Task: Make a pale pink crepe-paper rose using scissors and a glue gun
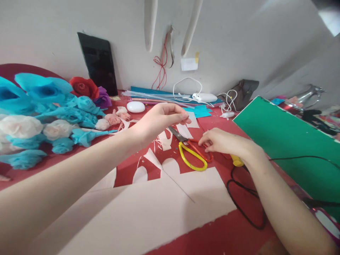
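One pair of scissors (186,141) looks rigid, fairly weighty, best held by its loops (198,169); right hand (219,141) curls there, grip unclear; left hand (160,118), fingers together, hovers near its blades (175,133).

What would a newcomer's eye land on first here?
Probably the bright blue flowers heaped at the left, with a red flower at the back. Next, the yellow-and-red-handled scissors near the centre of the red table, with the right hand at their handles. Then the big green board at the right.
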`<move>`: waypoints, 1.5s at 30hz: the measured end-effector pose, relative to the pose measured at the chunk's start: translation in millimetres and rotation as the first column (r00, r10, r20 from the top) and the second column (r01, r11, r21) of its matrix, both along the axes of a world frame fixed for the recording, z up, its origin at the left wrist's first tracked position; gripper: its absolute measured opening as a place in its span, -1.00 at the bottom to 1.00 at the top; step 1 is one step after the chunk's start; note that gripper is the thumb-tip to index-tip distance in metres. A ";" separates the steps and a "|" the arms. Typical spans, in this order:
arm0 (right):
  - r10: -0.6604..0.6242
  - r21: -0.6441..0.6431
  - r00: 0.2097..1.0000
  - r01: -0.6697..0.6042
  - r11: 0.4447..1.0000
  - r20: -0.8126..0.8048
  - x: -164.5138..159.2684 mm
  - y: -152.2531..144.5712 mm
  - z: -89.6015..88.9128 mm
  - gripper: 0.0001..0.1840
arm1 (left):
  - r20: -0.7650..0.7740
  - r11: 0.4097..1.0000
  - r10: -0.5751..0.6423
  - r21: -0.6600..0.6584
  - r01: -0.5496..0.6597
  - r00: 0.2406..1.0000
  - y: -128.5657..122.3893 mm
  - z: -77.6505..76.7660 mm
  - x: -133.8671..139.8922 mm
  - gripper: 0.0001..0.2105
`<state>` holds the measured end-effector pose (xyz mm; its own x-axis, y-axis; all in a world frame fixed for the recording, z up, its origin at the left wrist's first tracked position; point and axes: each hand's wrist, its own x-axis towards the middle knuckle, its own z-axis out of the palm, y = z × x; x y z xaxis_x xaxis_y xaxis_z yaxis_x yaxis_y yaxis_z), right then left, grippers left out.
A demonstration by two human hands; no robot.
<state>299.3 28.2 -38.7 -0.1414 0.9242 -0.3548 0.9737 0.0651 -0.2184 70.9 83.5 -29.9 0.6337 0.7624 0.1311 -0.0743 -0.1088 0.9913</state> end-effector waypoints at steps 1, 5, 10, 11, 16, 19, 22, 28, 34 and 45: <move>-0.003 -0.007 1.000 0.003 1.000 0.016 -1.5 -0.7 -1.9 -0.76 | 0.001 1.000 -0.001 0.001 0.001 1.000 0.1 -0.2 -0.1 -0.89; -0.034 -0.002 0.998 0.034 0.999 0.060 -5.0 -1.4 -1.5 -0.74 | -0.002 1.000 0.002 0.015 -0.002 1.000 -0.1 -0.6 -0.6 -0.88; -0.097 0.155 0.994 0.105 0.982 -0.056 -9.1 -2.1 19.0 -0.90 | -0.016 0.999 0.028 0.041 -0.028 0.999 -1.3 1.0 -0.5 -0.90; -0.103 0.197 0.988 0.124 0.973 -0.111 -11.3 -3.2 24.3 -0.91 | -0.027 0.998 0.033 0.047 -0.031 0.999 -1.7 1.2 -0.3 -0.90; -0.121 0.302 0.861 0.300 0.905 -0.494 -27.6 -11.2 40.4 -0.92 | -0.100 0.996 0.043 0.077 -0.036 0.994 -5.8 3.0 1.4 -0.92; -0.110 0.214 0.686 0.370 0.904 -0.719 -36.6 -14.7 40.4 -0.81 | -0.105 0.991 0.089 0.113 -0.077 0.990 -10.9 6.8 2.3 -0.93; -0.120 0.094 0.514 0.372 0.923 -0.850 -42.9 -15.5 38.9 -0.82 | -0.056 0.969 0.157 0.199 -0.143 0.986 -16.2 10.9 1.8 -0.95; -0.181 -0.103 0.260 0.289 0.952 -0.949 -51.1 -14.1 39.2 -0.86 | -0.022 0.817 0.295 0.524 -0.240 0.955 -21.6 14.1 -0.5 -0.95; -0.206 -0.177 0.091 0.256 0.950 -0.974 -53.9 -14.6 41.2 -0.82 | -0.005 0.800 0.326 0.535 -0.273 0.946 -18.8 12.6 -1.5 -0.92; -0.269 -0.292 -0.120 0.266 0.918 -0.956 -55.7 -8.0 34.3 -0.73 | -0.234 0.877 0.263 0.463 -0.131 0.936 6.2 -1.0 -8.7 -0.80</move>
<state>243.6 20.2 -4.3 -0.0762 0.9897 -0.1216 -0.3082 -0.1393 -0.9411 62.2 89.7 -30.9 0.5362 0.7825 0.3165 0.2687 -0.5137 0.8148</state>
